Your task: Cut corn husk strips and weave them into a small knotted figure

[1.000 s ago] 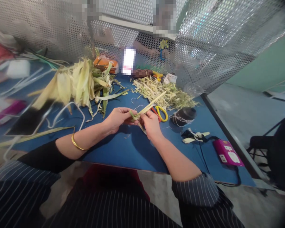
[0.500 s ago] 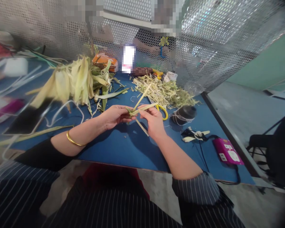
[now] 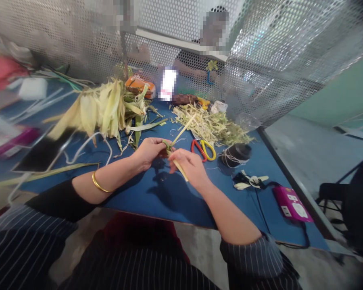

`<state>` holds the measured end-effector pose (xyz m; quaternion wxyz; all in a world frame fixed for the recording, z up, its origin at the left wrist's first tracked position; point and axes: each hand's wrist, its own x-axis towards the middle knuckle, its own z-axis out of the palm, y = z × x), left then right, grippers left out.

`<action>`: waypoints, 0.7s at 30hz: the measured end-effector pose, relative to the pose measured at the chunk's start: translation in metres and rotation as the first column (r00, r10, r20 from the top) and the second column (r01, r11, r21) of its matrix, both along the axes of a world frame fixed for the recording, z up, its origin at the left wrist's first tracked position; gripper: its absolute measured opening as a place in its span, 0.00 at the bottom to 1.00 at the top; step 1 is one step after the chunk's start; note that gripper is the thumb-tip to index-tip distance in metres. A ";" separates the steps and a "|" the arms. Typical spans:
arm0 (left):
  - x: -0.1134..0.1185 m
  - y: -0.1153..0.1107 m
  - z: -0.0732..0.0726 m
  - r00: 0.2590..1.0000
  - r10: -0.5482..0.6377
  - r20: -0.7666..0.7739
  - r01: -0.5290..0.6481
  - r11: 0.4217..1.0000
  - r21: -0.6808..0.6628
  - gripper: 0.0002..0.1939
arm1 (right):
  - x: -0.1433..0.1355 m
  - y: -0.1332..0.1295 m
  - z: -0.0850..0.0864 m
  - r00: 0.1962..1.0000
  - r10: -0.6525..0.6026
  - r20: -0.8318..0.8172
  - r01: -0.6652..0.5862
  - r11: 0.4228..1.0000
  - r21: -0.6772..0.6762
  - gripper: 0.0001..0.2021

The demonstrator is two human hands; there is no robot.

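Note:
My left hand (image 3: 153, 151) pinches a small piece of folded corn husk (image 3: 167, 145), green at the top, between thumb and fingers. One pale husk strip (image 3: 184, 129) sticks up from it toward the back of the table. My right hand (image 3: 186, 165) is closed beside it, its fingertips against the piece, with another pale strip (image 3: 181, 172) running down under the palm. The exact finger grip on the underside is hidden. Just beyond my right hand lie scissors (image 3: 208, 150) with one red and one yellow handle.
Behind are a pile of corn husks (image 3: 103, 106) and a heap of shredded husk (image 3: 211, 123). A black thread spool (image 3: 236, 154), a purple power strip (image 3: 293, 203), a dark phone (image 3: 45, 151) and a lit screen (image 3: 168, 83) are on the blue table (image 3: 169, 205). A perforated metal screen (image 3: 181, 52) stands at the back.
My right hand has moved slightly down and left, against the piece. The strip that crossed over its fingers now points downward, and the scissors' red handle shows. The view has shifted a little.

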<state>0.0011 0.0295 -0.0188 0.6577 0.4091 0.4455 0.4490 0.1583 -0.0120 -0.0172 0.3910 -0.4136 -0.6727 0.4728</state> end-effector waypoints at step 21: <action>-0.007 0.002 0.008 0.982 -0.187 0.034 0.189 0.975 -0.118 0.07 | 0.012 0.026 -0.009 0.955 -0.288 0.064 0.282 0.955 0.091 0.08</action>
